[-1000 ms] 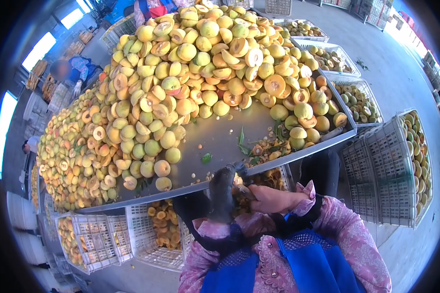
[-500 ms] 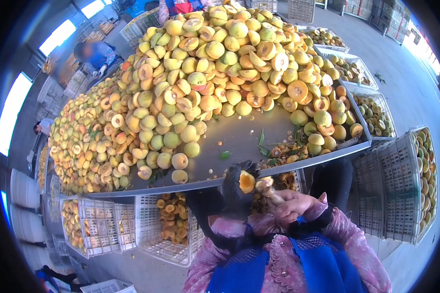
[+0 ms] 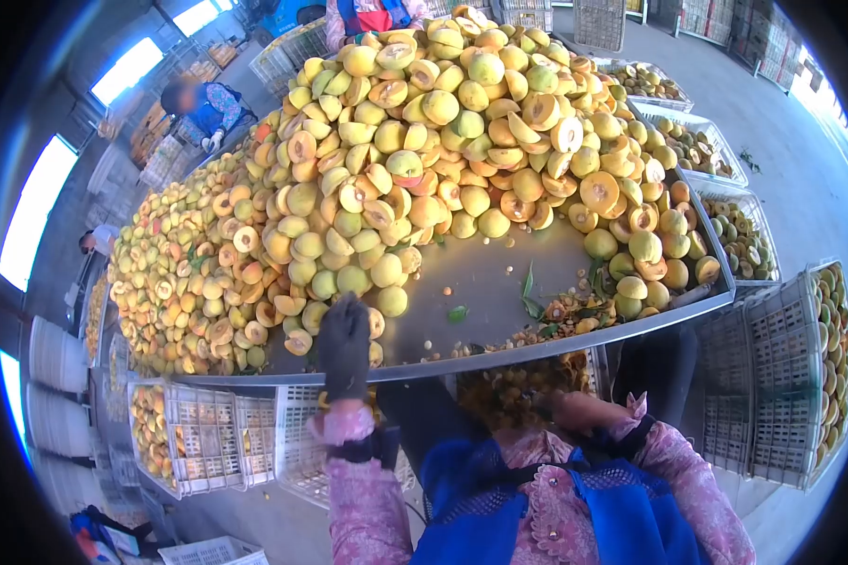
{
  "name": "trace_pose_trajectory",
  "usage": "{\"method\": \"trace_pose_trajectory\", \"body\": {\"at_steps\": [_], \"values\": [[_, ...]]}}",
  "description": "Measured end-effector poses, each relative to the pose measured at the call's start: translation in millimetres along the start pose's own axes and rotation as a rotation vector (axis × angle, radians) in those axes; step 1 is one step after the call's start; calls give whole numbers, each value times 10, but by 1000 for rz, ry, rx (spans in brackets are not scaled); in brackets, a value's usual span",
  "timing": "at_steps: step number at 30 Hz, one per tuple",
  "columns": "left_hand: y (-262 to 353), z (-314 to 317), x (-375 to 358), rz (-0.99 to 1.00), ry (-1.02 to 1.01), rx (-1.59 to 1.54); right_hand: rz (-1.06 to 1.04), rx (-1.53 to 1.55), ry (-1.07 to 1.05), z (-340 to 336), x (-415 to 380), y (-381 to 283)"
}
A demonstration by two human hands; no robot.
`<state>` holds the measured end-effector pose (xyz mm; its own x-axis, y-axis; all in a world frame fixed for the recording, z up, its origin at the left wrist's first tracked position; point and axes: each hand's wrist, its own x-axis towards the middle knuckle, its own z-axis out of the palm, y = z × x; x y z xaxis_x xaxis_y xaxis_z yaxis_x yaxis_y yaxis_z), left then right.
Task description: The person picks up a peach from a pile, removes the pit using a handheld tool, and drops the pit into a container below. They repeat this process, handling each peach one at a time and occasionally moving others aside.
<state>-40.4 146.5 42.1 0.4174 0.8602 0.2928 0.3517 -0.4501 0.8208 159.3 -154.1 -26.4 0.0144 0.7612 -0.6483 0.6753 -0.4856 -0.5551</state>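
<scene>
My left hand (image 3: 345,347), in a dark glove, reaches over the near edge of the metal table (image 3: 433,320) with its fingers stretched onto the pile of halved peaches (image 3: 386,160). Peach halves (image 3: 298,341) lie right beside its fingers. Low in front of my body, my right hand (image 3: 584,411) is bare and closed around a short hand tool, which is mostly lost in shadow and blur. Beneath that hand sits a container of dark fruit scraps (image 3: 499,395).
Scraps and leaves (image 3: 565,315) lie along the table's near rim. White crates of fruit stand at the right (image 3: 773,377) and below left (image 3: 207,438). A person in a blue vest (image 3: 207,113) works at the far left; another person (image 3: 377,17) stands behind the pile.
My left hand has gone from in front of me to the pile at the left, and the peach half it held is out of sight. My right hand has lowered slightly rightward. The view has shifted.
</scene>
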Motion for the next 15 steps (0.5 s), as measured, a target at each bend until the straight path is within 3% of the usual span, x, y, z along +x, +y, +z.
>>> {"method": "trace_pose_trajectory", "body": {"at_steps": [1, 3, 6, 7, 9, 10, 12, 13, 14, 15], "values": [[-216, 232, 201, 54, -31, 111, 63, 40, -42, 25, 20, 23], [-350, 649, 492, 423, -32, 502, 130, 82, -76, 47, 20, 57], [-469, 1019, 602, 329, 73, 881, 149, 95, -13, 50, -27, 141], [-491, 1016, 634, 331, 70, 877, 128, 107, 24, 68, -30, 193], [-503, 901, 665, 407, 5, 590, 103, 120, 52, 83, -56, 223], [-402, 848, 616, 408, 7, 593, 100, 155, 35, 23, -83, 208], [-275, 699, 386, -421, -242, -691, 91, 198, 14, -64, -133, 151], [-510, 680, 269, -396, -309, -909, 22, 224, 93, -90, -166, 109], [-949, 693, 106, 247, -305, -179, -44, 249, 173, -122, -211, 57], [-873, 694, -55, 149, -330, -261, -42, 253, 170, -197, -269, -33]]}}
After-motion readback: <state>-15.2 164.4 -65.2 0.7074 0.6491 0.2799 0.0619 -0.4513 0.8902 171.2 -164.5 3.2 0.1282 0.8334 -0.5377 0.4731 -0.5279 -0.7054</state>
